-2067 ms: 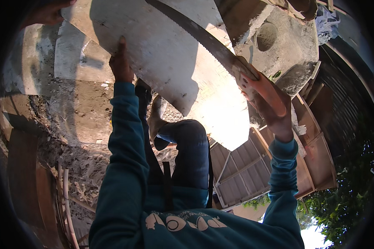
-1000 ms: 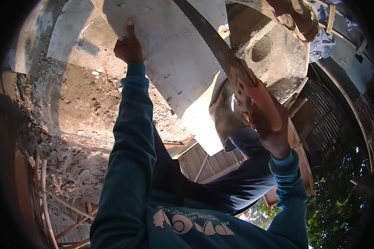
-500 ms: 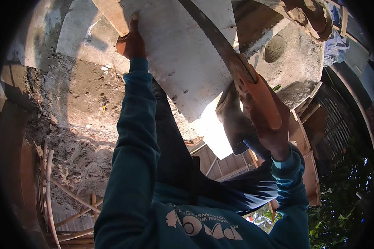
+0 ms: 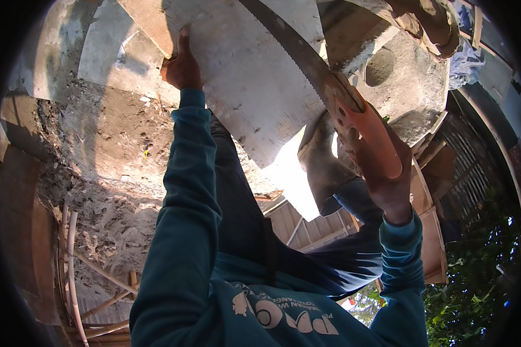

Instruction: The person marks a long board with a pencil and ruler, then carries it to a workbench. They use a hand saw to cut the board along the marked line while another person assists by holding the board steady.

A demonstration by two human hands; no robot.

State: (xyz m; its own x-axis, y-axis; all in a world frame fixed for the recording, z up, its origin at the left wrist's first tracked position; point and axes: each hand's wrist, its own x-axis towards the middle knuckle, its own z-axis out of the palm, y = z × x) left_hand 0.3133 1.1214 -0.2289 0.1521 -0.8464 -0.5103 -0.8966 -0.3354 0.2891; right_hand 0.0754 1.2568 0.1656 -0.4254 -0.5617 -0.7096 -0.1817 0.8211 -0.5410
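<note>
My right hand (image 4: 391,170) is wrapped round the orange handle of a handsaw (image 4: 298,52). Its dark toothed blade slants up and left over a pale flat board (image 4: 252,87). At the upper left my left hand (image 4: 183,68) grips the end of a wooden plank (image 4: 147,23), thumb stretched forward and the other fingers mostly hidden beneath. The plank runs out of the top of the picture, so I cannot tell where the blade meets wood.
A dark boot (image 4: 324,168) stands beside the board, near the saw handle. Right of the blade lies a grey slab with a round hollow (image 4: 382,66). Rough, sandy ground (image 4: 127,133) spreads to the left, with bamboo poles (image 4: 72,266) below it. Leafy plants (image 4: 474,283) grow at lower right.
My right hand and the saw have shifted a little down and to the right. My left hand keeps its hold on the plank, slightly lower in the picture.
</note>
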